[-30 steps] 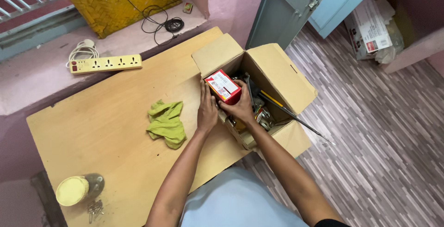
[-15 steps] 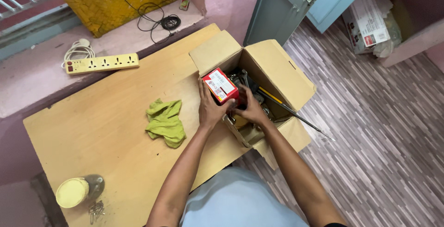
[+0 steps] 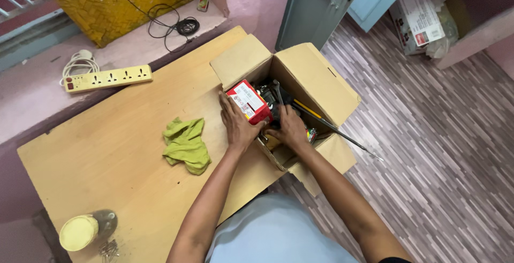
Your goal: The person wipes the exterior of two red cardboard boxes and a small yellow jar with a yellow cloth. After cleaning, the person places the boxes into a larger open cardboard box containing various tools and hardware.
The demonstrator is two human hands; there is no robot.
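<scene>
An open cardboard box (image 3: 316, 78) stands at the right edge of a wooden table (image 3: 118, 150), with tools inside. My left hand (image 3: 235, 124) grips a small red and white carton (image 3: 247, 101) at the box's left wall, fingers pressed against the carton's near side. Reaching into the box, my right hand (image 3: 290, 128) rests among dark metal tools just right of the carton; what its fingers close on is hidden. A long thin rod (image 3: 342, 136) and a yellow-handled tool (image 3: 306, 108) stick out of the box toward the right.
A crumpled green cloth (image 3: 186, 144) lies on the table left of my left hand. A jar with a cream lid (image 3: 80, 231) stands at the near left corner. A cream power strip (image 3: 107, 78) lies on the pink ledge behind. Striped floor lies to the right.
My left hand has closed around the red carton's near side. My right hand has left the carton and gone deeper into the box among the tools. The view shifted slightly.
</scene>
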